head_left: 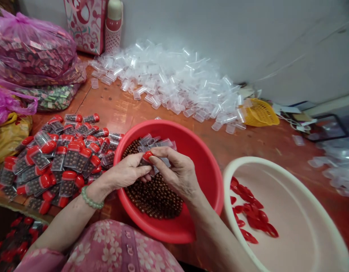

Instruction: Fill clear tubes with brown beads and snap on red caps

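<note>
Over a red basin (204, 166), my left hand (130, 170) is closed round a small clear plastic container whose body is mostly hidden by the fingers. Thumb and fingers of my right hand (177, 170) pinch the red cap (147, 155) at the container's top. Beneath both hands lie many round brown beads (154, 200) in the basin. Several empty clear containers (160, 143) rest on the beads at the far side. A white tub (290, 211) with loose red caps (252, 211) stands to the right of the basin.
Filled, red-capped containers (64, 158) are heaped at left. Clear empty containers (174, 83) form a large pile against the wall. Pink bags (35, 49) stand at far left, near a patterned bag (86, 26) and a flask (113, 30). A yellow basket (261, 112) sits behind.
</note>
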Demonstrator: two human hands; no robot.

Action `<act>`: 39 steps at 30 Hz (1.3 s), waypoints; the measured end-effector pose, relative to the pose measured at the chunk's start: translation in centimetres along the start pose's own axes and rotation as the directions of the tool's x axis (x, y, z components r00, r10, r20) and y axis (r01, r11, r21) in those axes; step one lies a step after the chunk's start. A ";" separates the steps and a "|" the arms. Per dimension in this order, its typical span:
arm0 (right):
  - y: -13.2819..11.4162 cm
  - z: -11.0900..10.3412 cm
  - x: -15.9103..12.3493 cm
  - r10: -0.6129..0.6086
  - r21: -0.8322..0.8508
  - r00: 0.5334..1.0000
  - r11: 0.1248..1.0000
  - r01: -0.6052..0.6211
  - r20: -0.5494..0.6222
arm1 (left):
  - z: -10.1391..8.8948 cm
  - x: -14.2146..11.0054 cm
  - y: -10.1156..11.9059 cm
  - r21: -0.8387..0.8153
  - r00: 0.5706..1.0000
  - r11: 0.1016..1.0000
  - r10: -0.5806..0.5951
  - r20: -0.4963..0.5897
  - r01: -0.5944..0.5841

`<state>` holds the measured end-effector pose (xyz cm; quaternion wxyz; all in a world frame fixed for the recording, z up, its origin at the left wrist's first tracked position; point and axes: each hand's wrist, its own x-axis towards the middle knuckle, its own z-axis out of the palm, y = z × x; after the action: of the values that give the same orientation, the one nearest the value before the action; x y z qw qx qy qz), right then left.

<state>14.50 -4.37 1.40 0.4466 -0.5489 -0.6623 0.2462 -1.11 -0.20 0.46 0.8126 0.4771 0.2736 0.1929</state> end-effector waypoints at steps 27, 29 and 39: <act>0.2 1.4 -1.1 -0.404 -0.517 0.913 0.769 0.376 0.062 | 0.0 0.2 -0.3 -0.367 0.999 0.930 0.042 0.019 -0.032; 0.2 1.5 -1.2 -0.410 -0.525 0.908 0.757 0.389 0.081 | 0.3 0.4 -0.4 -0.407 1.000 0.913 -0.006 -0.028 -0.006; 0.0 1.6 -1.5 -0.536 -0.567 0.828 0.636 0.524 0.165 | 2.7 1.0 -1.4 0.212 0.790 0.977 0.108 -0.604 0.028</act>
<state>13.13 -5.56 0.11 0.3120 -0.4433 -0.8319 -0.1190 1.46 -2.07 0.00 0.6211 0.4775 0.5303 0.3241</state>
